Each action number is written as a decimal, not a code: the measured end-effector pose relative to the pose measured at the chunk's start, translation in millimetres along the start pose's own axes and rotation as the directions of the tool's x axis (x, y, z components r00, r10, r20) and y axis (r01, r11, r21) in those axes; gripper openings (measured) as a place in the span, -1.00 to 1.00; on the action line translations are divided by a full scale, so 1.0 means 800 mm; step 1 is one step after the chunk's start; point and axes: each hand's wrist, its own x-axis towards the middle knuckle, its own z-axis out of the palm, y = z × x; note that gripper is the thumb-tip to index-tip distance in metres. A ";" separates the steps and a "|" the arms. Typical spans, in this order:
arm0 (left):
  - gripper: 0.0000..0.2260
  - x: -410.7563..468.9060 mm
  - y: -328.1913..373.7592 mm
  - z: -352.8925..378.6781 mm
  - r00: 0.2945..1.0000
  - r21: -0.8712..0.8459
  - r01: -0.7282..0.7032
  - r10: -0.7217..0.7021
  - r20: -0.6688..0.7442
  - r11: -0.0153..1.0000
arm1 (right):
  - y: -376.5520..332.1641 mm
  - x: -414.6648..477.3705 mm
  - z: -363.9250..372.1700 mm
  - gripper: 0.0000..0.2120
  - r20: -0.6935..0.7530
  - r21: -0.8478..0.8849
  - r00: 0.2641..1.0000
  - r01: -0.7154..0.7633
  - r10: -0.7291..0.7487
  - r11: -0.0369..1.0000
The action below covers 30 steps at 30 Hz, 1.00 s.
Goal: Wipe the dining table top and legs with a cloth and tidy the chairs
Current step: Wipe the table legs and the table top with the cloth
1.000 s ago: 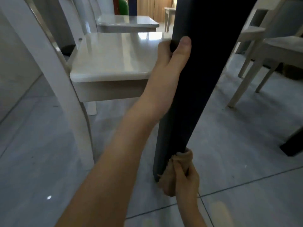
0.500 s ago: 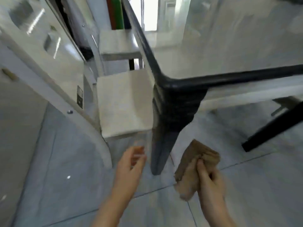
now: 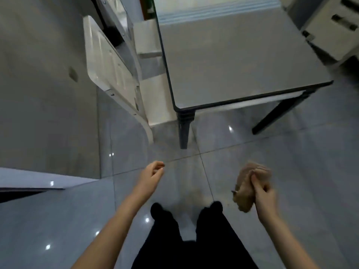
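The dining table (image 3: 233,61) has a grey glossy top with a black rim and dark legs; its near left leg (image 3: 184,131) and near right leg (image 3: 275,115) stand on the floor ahead of me. My right hand (image 3: 262,195) grips a crumpled tan cloth (image 3: 246,189), held in the air well short of the table. My left hand (image 3: 151,175) hangs loosely curled and holds nothing. A white chair (image 3: 116,74) stands at the table's left side, its seat partly under the top.
A second white chair (image 3: 334,26) stands at the far right of the table. A grey wall (image 3: 44,74) runs along the left, close behind the left chair. My dark-trousered legs (image 3: 194,239) stand on glossy grey floor tiles.
I have risen from a crouch at the table leg. My left hand let go of the leg, my right hand drew the cloth off it, and both hands now hang away from the table.
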 end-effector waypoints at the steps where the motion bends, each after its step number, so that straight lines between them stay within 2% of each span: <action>1: -0.88 -0.013 -0.003 0.005 0.999 -0.007 0.040 -0.040 0.003 0.999 | 0.006 -0.003 -0.020 -0.69 -0.014 0.011 1.000 -0.020 0.020 1.000; 4: -0.89 -0.045 -0.011 0.025 0.990 -0.064 0.118 -0.123 -0.074 0.991 | 0.009 0.005 -0.075 -0.79 -0.115 0.055 0.991 -0.059 0.065 0.997; 5: -0.89 -0.052 -0.014 0.033 0.984 -0.079 0.145 -0.153 -0.094 0.986 | 0.010 0.012 -0.092 -0.73 -0.131 0.071 0.988 -0.072 0.081 0.995; 8: -0.88 -0.061 -0.015 0.063 0.964 -0.134 0.210 -0.228 -0.137 0.968 | 0.009 0.042 -0.126 -0.28 -0.140 0.130 0.977 -0.140 0.158 0.982; 9: -0.90 -0.061 -0.014 0.072 0.956 -0.163 0.228 -0.252 -0.151 0.960 | 0.006 0.052 -0.135 -0.26 -0.134 0.138 0.980 -0.128 0.147 0.982; 12: -0.93 -0.051 -0.001 0.091 0.935 -0.238 0.259 -0.305 -0.182 0.936 | -0.017 0.082 -0.145 -0.65 -0.114 0.156 0.986 -0.103 0.122 0.982; 13: -0.93 -0.046 0.004 0.094 0.932 -0.240 0.263 -0.311 -0.188 0.935 | -0.029 0.092 -0.143 -0.67 -0.104 0.156 0.988 -0.094 0.111 0.983; 15: -0.88 -0.031 0.013 0.097 0.932 -0.225 0.265 -0.309 -0.189 0.937 | -0.052 0.112 -0.135 -0.47 -0.060 0.148 0.994 -0.079 0.088 0.986; 20: -0.85 0.033 0.041 0.109 0.935 -0.193 0.276 -0.309 -0.172 0.942 | -0.093 0.171 -0.114 -0.27 0.035 0.196 0.999 -0.041 0.035 0.980; 23: -0.86 0.090 0.078 0.129 0.947 -0.179 0.264 -0.290 -0.140 0.948 | -0.118 0.211 -0.105 -0.49 0.023 0.211 0.999 -0.048 0.045 0.976; 26: -0.86 0.159 0.132 0.153 0.971 -0.136 0.210 -0.223 -0.089 0.968 | -0.137 0.257 -0.105 -0.52 -0.053 0.204 0.997 -0.044 0.056 0.978; 28: -0.87 0.208 0.179 0.167 0.987 -0.097 0.158 -0.158 0.007 0.983 | -0.154 0.286 -0.111 -0.63 -0.083 0.187 0.994 -0.058 0.075 0.981; 30: -0.89 0.255 0.221 0.178 0.992 -0.057 0.098 -0.093 0.083 0.994 | -0.171 0.312 -0.118 -0.46 -0.141 0.189 0.982 -0.097 0.125 0.977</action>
